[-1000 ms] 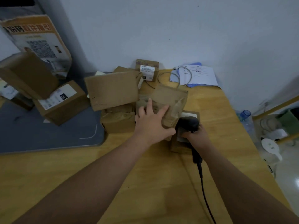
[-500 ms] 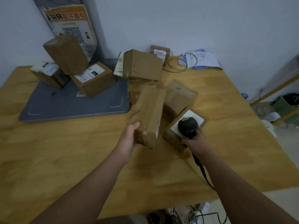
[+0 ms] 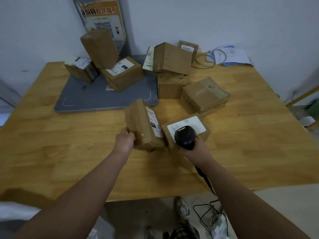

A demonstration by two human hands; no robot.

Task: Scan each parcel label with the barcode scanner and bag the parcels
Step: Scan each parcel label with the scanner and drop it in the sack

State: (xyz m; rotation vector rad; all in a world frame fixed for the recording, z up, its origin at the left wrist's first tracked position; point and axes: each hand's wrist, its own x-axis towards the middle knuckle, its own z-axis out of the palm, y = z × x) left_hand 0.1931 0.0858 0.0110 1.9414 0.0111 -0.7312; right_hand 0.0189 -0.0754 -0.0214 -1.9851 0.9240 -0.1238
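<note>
Brown taped cardboard parcel (image 3: 140, 125), white side label (image 3: 154, 124), in left hand (image 3: 125, 144), fingers curled round; black barcode scanner (image 3: 185, 138) clasped in right hand (image 3: 198, 150).

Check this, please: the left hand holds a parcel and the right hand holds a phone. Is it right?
Not quite. The right hand holds a scanner, not a phone, as the head view shows. The left hand does hold a parcel.

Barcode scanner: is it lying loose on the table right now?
No, the right hand holds the barcode scanner, close to a labelled parcel.
</note>
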